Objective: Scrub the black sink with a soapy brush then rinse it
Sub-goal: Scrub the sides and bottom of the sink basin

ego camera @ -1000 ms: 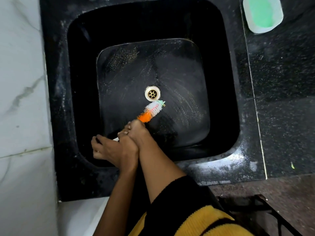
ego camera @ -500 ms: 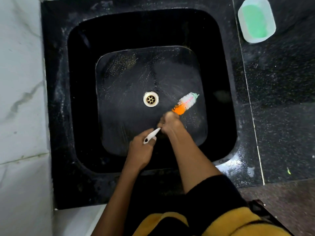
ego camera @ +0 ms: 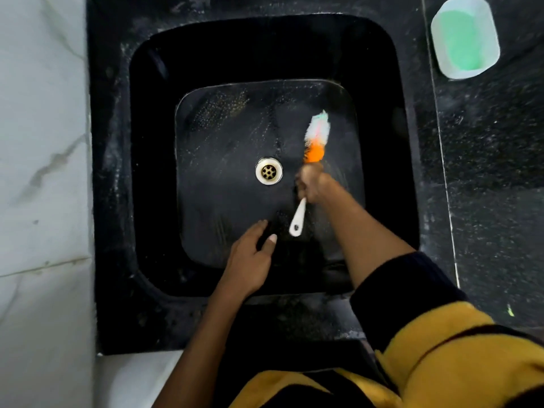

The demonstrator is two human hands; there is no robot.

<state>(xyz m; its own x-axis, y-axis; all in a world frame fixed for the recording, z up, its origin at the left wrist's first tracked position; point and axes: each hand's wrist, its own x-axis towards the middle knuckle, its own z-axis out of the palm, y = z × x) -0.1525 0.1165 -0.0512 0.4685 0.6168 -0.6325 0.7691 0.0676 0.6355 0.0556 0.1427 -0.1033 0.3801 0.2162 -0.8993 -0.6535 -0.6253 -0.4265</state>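
Observation:
The black square sink [ego camera: 147, 172] fills the middle of the view, with a pale round drain [ego camera: 268, 171] in its wet, soap-streaked floor. My right hand [ego camera: 313, 182] grips the white handle of a brush [ego camera: 315, 136] whose orange, white and green bristles lie on the sink floor, up and to the right of the drain. The handle's end sticks out below my fist. My left hand [ego camera: 250, 257] hovers over the sink's near side, fingers loosely spread, holding nothing.
A white dish with green soap [ego camera: 465, 36] sits on the black speckled counter [ego camera: 494, 187] at the top right. A white marble wall [ego camera: 41, 172] borders the sink on the left. My yellow and black sleeve is at the bottom right.
My left hand has let go of the brush handle. My right hand has swept the brush from below the drain over to its right, bristles now pointing away from me.

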